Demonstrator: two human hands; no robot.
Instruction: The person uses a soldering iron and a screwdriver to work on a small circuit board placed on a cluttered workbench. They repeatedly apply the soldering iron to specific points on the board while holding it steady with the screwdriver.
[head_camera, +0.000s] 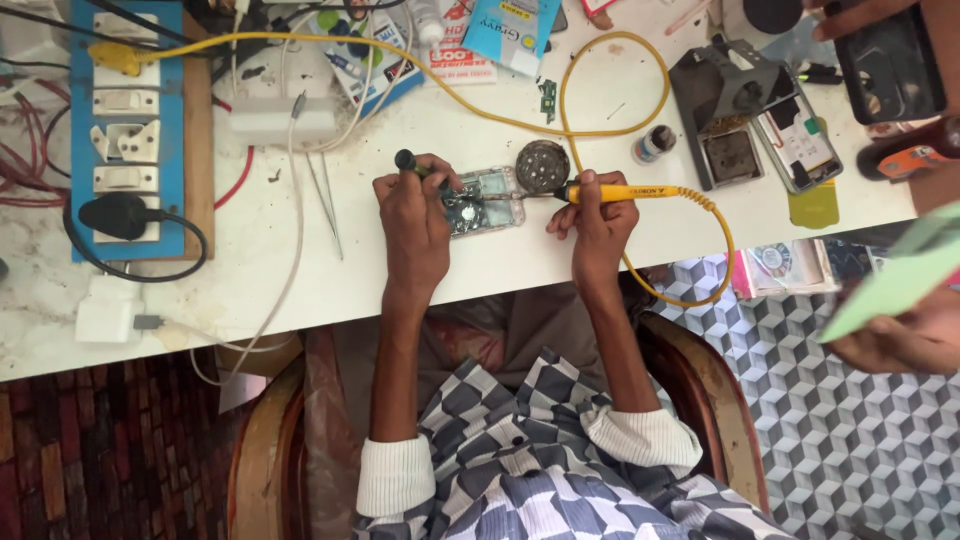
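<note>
Soldering iron (625, 192), yellow-handled, is clamped in the right hand (598, 225) near the front edge of the white table (300, 270), its tip pointing left toward the opened device (483, 203) with a clear case and exposed board. That device lies between the two hands, just beside the right one and partly under the left hand (415, 225), whose fingers are closed on a dark-handled tool (410, 163) held against the board. For a clean joint, I judge the tip should touch only the intended pad, briefly, while the left hand keeps the board from sliding and the yellow cord (600, 60) stays slack. Just behind the device sits a round tin (542, 165). Farther back lie tweezers (325, 200), a small bottle (652, 145) and an opened phone (800, 140). At the far left stands a blue socket board (125, 130). Another person's hand (900, 340) holds a green sheet at the right.
</note>
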